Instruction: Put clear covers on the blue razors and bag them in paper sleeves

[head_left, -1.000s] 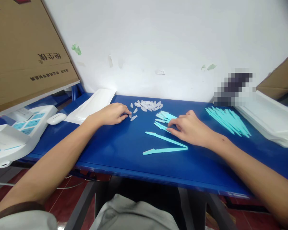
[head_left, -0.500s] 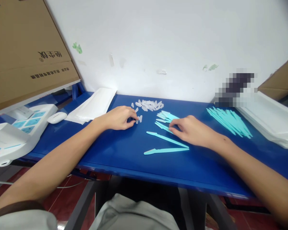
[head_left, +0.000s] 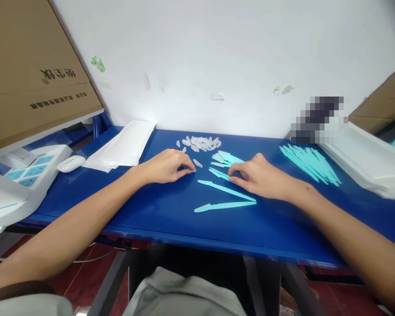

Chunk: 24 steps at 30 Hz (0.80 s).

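Observation:
My left hand (head_left: 167,166) is pinched shut on a small translucent cap, of which only a bit shows at the fingertips. Just beyond it a loose cap (head_left: 198,163) lies on the blue table, and a pile of such caps (head_left: 202,143) is farther back. My right hand (head_left: 255,175) has thumb and forefinger closed on the handle of a turquoise razor (head_left: 219,173). More turquoise razors (head_left: 225,158) lie just behind that hand. Nearer the front edge, two single razors (head_left: 226,190) (head_left: 225,206) lie apart at their left ends, their right ends meeting.
Several turquoise razors (head_left: 311,164) are heaped at the right, beside a white tray (head_left: 365,162). White sheets or pouches (head_left: 127,145), a white oval case (head_left: 71,163) and a power strip (head_left: 29,184) are at the left. A cardboard box (head_left: 36,66) stands behind them.
My left hand has moved slightly right and toward the front edge, with a small cap now at its fingertips. My right hand stays at the razor. The whole view has shifted slightly.

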{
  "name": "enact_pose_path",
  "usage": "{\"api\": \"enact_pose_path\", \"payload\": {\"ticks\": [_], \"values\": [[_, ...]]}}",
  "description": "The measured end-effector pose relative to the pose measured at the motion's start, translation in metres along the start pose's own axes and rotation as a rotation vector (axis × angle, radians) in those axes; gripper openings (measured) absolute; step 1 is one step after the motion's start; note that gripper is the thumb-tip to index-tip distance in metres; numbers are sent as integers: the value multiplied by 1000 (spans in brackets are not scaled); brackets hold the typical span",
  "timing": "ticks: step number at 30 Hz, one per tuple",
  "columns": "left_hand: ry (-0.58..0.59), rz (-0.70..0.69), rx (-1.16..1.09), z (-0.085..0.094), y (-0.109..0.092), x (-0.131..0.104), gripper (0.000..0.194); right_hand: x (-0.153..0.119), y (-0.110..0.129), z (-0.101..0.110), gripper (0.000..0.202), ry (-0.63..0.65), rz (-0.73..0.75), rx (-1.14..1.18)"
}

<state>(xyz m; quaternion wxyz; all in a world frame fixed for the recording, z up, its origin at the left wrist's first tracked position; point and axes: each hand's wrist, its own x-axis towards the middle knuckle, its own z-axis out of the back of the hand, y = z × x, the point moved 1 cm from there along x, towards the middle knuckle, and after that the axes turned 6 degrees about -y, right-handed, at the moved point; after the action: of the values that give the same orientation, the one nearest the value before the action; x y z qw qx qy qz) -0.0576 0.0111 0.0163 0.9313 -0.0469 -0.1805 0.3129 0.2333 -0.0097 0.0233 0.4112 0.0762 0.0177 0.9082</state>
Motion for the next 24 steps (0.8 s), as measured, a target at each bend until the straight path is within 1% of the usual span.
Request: {"api": "enact_pose_path", "payload": {"ticks": [3,7,9,11,14,17,19,21,24], "values": [[-25,40,-115,-4,0,1,27,-1,-1,1,32,9,-10,-4],[-87,182,-311,-13,4,3,30,-1,-2,1,34,27,-51,36],[-111,241,-344,-16,6,5,31,-1,-2,1,33,28,-71,55],[-109,270,-336,-17,8,5,27,-2,-1,2,34,24,-78,46],[-130,247,-255,-16,11,4,24,-2,-1,3,35,3,-39,-6],[-167,162,-176,-16,13,4,23,-2,0,2,33,-20,13,-51],[-147,117,-190,-17,15,4,22,-2,1,1,30,-29,47,-63],[-130,101,-230,-19,17,4,19,-1,1,0,28,-45,77,-62],[-138,84,-240,-20,18,5,16,1,1,-3,28,-58,101,-38]]}}
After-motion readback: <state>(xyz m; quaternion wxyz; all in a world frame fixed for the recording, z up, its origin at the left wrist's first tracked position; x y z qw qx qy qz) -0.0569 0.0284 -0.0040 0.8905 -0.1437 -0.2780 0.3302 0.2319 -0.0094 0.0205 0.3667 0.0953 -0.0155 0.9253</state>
